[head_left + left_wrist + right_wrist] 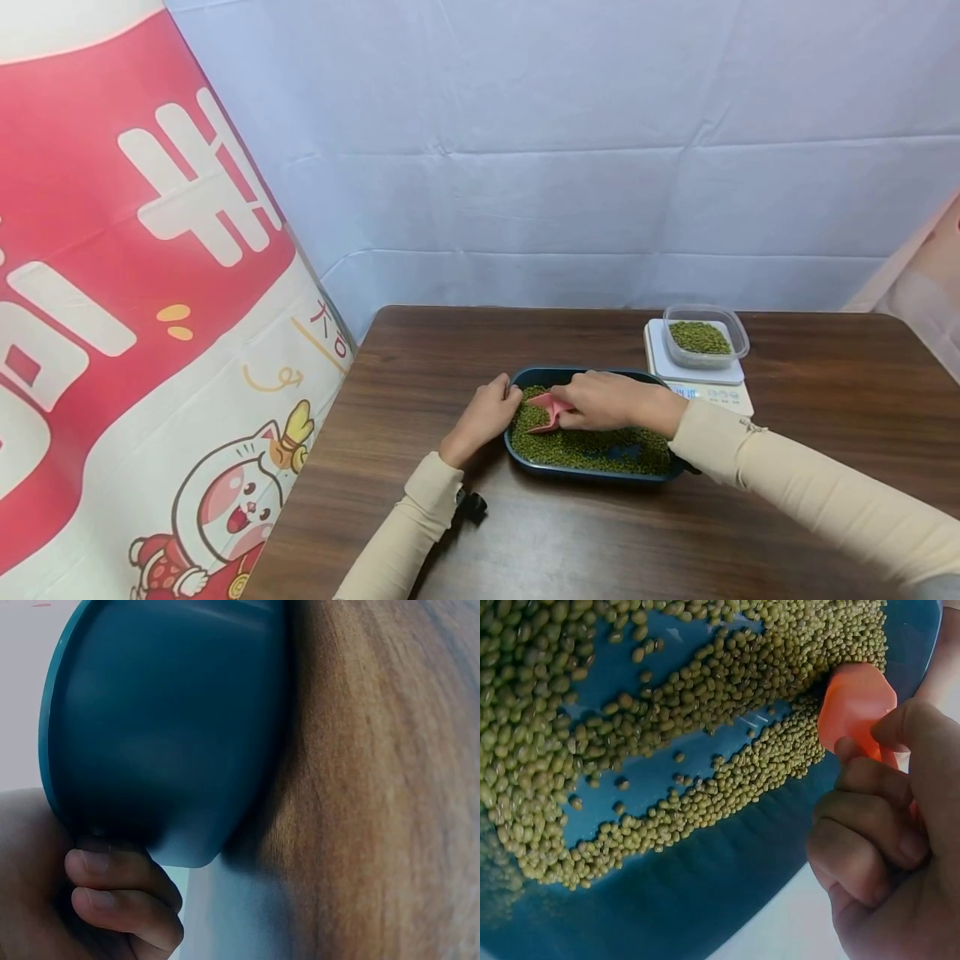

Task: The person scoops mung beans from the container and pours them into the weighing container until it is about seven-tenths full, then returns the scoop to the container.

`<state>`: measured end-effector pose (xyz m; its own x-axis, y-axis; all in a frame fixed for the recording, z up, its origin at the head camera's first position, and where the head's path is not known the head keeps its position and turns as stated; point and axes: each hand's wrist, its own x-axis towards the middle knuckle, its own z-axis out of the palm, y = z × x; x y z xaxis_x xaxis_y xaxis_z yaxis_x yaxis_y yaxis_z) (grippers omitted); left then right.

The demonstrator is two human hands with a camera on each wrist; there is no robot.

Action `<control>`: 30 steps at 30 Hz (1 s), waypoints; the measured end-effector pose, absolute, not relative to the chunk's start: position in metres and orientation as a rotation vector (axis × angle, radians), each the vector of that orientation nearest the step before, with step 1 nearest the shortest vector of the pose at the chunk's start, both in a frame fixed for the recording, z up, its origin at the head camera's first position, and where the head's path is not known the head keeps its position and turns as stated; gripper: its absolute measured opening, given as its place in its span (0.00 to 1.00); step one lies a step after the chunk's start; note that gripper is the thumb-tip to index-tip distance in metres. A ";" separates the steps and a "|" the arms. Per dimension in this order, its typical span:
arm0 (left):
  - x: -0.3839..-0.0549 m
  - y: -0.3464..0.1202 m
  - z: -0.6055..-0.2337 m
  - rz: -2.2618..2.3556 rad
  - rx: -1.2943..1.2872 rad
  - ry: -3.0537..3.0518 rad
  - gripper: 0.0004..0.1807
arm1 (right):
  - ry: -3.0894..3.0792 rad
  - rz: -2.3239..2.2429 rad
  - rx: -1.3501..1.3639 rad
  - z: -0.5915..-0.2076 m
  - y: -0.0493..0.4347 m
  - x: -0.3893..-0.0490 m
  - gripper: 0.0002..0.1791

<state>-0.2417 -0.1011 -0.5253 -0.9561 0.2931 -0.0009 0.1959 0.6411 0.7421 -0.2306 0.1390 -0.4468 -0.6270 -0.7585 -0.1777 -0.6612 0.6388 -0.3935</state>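
Note:
A dark blue oblong tub (600,475) holds a layer of green mung beans (727,746), with bare streaks of its floor showing. My left hand (486,417) grips the tub's left end by the rim, its fingers curled beneath the edge in the left wrist view (124,900). Inside the tub, my right hand (611,402) holds a pink scoop (547,412) by its handle. The scoop's blade (857,705) is down among the beans near the left end, and some beans lie in it in the head view.
Behind the tub's right end stands a white kitchen scale (660,358) with a lit display. On it sits a clear plastic container (738,337) partly filled with mung beans. The brown wooden table (427,358) meets a pale cloth backdrop (555,200) at the rear.

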 end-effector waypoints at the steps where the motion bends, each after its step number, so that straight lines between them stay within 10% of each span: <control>1: -0.238 -0.100 -0.518 1.223 0.407 2.724 0.16 | 2.525 -0.430 -1.138 -0.447 0.139 -0.230 0.04; 30: -0.231 -0.096 -0.506 1.152 0.342 2.756 0.15 | 2.431 -0.561 -1.208 -0.453 0.149 -0.225 0.05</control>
